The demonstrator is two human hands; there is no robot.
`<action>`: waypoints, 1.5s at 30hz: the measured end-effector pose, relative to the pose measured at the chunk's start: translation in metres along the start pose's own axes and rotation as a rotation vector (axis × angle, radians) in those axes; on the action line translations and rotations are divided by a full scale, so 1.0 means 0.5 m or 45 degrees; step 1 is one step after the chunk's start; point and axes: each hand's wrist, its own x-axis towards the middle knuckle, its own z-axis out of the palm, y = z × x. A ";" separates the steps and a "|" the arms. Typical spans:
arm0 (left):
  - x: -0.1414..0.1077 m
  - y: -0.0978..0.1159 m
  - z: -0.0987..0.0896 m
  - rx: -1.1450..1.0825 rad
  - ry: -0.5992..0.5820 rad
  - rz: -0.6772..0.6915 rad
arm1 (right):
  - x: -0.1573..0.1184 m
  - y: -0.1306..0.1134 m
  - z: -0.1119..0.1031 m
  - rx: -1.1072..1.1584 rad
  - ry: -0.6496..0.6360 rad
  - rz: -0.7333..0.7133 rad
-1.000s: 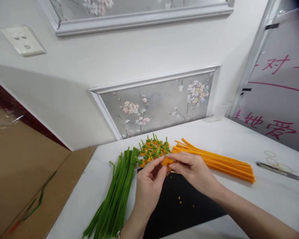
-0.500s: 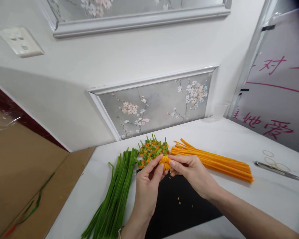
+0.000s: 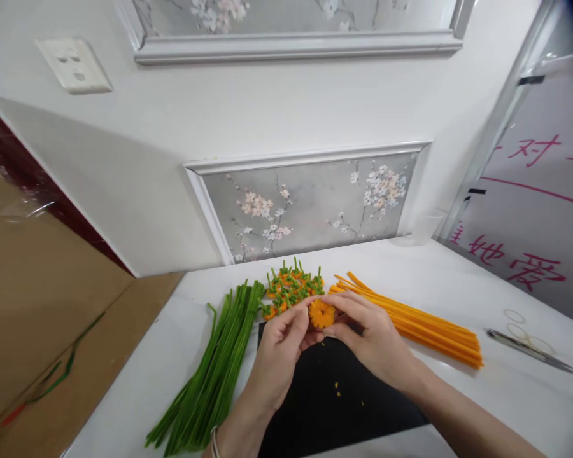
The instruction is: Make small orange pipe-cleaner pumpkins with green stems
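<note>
Between both hands is a small round orange pipe-cleaner pumpkin [image 3: 321, 313], its ribbed face with a centre hole turned toward me. My left hand [image 3: 286, 337] pinches it from the left, fingers closed. From the right, my right hand [image 3: 370, 331] grips its edge with thumb and fingers. Under the hands lies a black mat [image 3: 344, 407] with a few orange bits on it. Just behind stand several small orange pumpkins with green tops and stems [image 3: 293, 286].
Green pipe cleaners [image 3: 219, 375] lie bundled at left, orange pipe cleaners [image 3: 424, 324] at right. Pointed metal scissors or tweezers [image 3: 530, 351] and thin rubber bands [image 3: 518, 331] lie far right. A clear cup [image 3: 426, 227] stands by the wall; a cardboard box [image 3: 42, 305] is at left.
The orange pumpkin has been turned in my fingers, so its round face with the centre hole now shows instead of its side. The view has shifted slightly.
</note>
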 end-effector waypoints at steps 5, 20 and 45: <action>0.004 0.017 -0.014 0.128 -0.148 0.081 | -0.001 0.005 -0.005 0.085 0.005 0.069; 0.004 0.013 -0.011 0.130 -0.043 0.148 | -0.010 0.000 0.010 0.082 0.102 -0.097; 0.005 0.007 -0.014 0.312 0.029 0.305 | -0.006 -0.029 -0.007 0.025 0.080 0.151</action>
